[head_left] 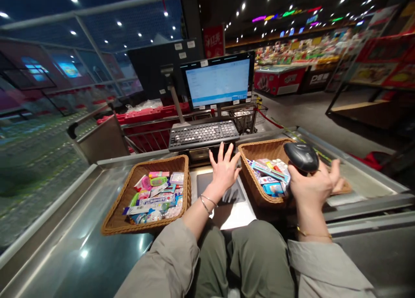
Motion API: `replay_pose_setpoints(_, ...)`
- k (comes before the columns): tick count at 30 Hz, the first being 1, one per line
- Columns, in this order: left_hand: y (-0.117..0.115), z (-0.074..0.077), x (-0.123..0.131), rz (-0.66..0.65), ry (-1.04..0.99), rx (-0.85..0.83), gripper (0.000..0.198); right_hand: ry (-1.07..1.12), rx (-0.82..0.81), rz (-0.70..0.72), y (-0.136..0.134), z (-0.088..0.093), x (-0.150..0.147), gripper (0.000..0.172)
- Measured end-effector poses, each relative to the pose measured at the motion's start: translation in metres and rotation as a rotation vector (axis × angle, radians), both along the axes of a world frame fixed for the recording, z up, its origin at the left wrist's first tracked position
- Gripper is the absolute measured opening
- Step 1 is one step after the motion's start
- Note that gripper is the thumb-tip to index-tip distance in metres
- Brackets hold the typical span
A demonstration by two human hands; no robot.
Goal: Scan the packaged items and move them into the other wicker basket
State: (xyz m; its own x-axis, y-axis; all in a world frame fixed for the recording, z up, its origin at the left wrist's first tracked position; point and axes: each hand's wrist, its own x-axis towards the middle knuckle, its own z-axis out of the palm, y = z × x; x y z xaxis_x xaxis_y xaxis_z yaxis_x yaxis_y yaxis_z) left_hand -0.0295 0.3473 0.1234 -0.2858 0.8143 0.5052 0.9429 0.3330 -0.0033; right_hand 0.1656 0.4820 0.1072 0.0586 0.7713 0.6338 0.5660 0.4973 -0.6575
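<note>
While the right hand (pixel 313 183) clamps a scanner (pixel 301 156), the open left hand (pixel 224 171) seemingly hovers beside a wicker basket (pixel 259 153).

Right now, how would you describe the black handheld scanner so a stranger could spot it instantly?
Start at the steel checkout counter, with its monitor and keyboard straight ahead. Right of the keyboard sits a wicker basket of small packaged goods; above its edge, the person's right hand grips the scanner. Its dark, rounded shell is the only thing held; the left hand is open.
</note>
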Motion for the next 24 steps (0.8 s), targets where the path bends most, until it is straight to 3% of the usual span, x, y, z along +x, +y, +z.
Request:
replay_pose_setpoints(5, -0.048, 0.006, -0.044, 0.13, 0.0, 0.009, 0.054, 0.076, -0.019, 0.057, -0.026, 0.021, -0.029, 0.067)
replay_pose_setpoints(11, -0.11, 0.007, -0.104, 0.308, 0.015, -0.024, 0.049, 0.028, 0.005, 0.182, -0.047, 0.028, -0.063, 0.064)
replay_pose_setpoints(18, -0.169, -0.006, -0.162, 0.41, -0.003, -0.116, 0.044, -0.005, 0.035, 0.318, -0.077, 0.02, -0.105, 0.058)
replay_pose_setpoints(24, -0.191, -0.021, -0.191, 0.359, -0.018, -0.24, 0.046, -0.08, 0.059, 0.372, -0.091, 0.004, -0.126, 0.052)
